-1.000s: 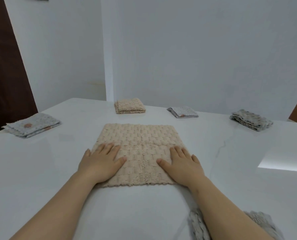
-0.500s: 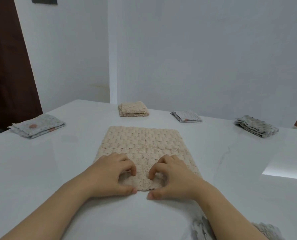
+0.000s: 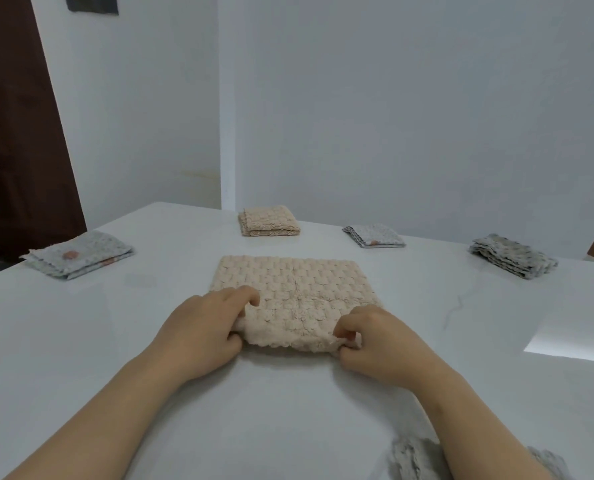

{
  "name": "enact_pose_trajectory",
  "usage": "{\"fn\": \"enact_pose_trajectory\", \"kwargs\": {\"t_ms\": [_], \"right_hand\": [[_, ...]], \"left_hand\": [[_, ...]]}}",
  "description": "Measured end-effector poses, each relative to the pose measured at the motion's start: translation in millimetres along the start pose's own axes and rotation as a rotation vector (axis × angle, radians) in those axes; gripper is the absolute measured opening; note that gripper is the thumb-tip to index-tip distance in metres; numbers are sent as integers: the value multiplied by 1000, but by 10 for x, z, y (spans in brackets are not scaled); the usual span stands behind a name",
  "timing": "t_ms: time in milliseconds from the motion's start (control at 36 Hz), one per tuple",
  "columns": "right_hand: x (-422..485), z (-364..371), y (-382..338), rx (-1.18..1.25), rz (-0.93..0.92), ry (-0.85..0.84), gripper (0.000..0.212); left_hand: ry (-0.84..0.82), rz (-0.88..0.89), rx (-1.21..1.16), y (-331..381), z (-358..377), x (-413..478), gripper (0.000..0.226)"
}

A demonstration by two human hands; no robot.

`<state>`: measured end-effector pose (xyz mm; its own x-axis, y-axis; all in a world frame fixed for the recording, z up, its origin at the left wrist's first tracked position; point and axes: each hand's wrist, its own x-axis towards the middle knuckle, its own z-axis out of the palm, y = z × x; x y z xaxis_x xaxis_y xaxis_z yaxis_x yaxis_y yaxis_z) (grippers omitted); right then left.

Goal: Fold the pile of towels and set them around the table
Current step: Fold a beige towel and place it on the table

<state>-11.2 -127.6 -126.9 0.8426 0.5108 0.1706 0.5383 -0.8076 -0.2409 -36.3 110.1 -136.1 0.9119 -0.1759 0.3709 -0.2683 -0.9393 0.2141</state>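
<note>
Looking down from my head: my left hand (image 3: pixel 205 327) has its fingers curled over the near left corner of the beige towel (image 3: pixel 295 289), with the thumb tucked under the edge. My right hand (image 3: pixel 375 341) pinches the near right corner between thumb and bent fingers. Both hands grip the same edge, one at each end, so it should lift evenly without sagging in the middle.

The towel lies flat on the table (image 3: pixel 288 410) just ahead of my knuckles, its near edge slightly raised and bunched between my hands. I judge the next move is to carry that edge away from me onto the far one (the weave is thick and nubbly, so the crease will likely be soft).

Beyond my fingertips sit the finished ones, well apart from each other as the task wants:
- a folded beige towel (image 3: pixel 269 221) straight ahead
- a spotted towel (image 3: pixel 77 254) far out past my left hand
- a small grey towel (image 3: pixel 373 235) and a darker grey towel (image 3: pixel 512 259) out past my right hand

The pile (image 3: pixel 413 459) waiting to be folded lies by my right forearm, close to reach.
</note>
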Motion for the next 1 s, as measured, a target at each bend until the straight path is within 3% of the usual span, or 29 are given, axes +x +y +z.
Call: {"fn": "enact_pose_trajectory", "kwargs": {"t_ms": [56, 167, 278, 444, 500, 583, 639, 778, 861, 1000], "right_hand": [[-7, -19, 5, 72, 24, 32, 7], [-3, -24, -55, 192, 28, 64, 20], [-9, -27, -42, 236, 45, 27, 24], [-61, -162, 115, 213, 132, -130, 17], [-90, -181, 177, 195, 163, -155, 15], [-119, -210, 291, 357, 229, -68, 7], [-119, -226, 364, 527, 261, 43, 6], [-71, -155, 353, 839, 272, 311, 8], [-31, -33, 337, 839, 295, 339, 14], [7, 78, 336, 624, 302, 295, 12]], "left_hand": [[53, -27, -80, 2, -24, 2, 35], [-23, -37, -75, -10, -54, -7, 43], [-4, -96, -10, -52, -69, -6, 25], [34, -334, -354, -228, -161, -4, 22], [73, -413, -512, -270, -184, 17, 12], [196, -492, -824, -284, -234, 47, 10], [249, -505, -896, -287, -223, 61, 18], [271, -432, -668, -323, -47, 83, 17], [244, -452, -558, -328, 57, 93, 15], [196, -435, -386, -318, 124, 145, 12]]}}
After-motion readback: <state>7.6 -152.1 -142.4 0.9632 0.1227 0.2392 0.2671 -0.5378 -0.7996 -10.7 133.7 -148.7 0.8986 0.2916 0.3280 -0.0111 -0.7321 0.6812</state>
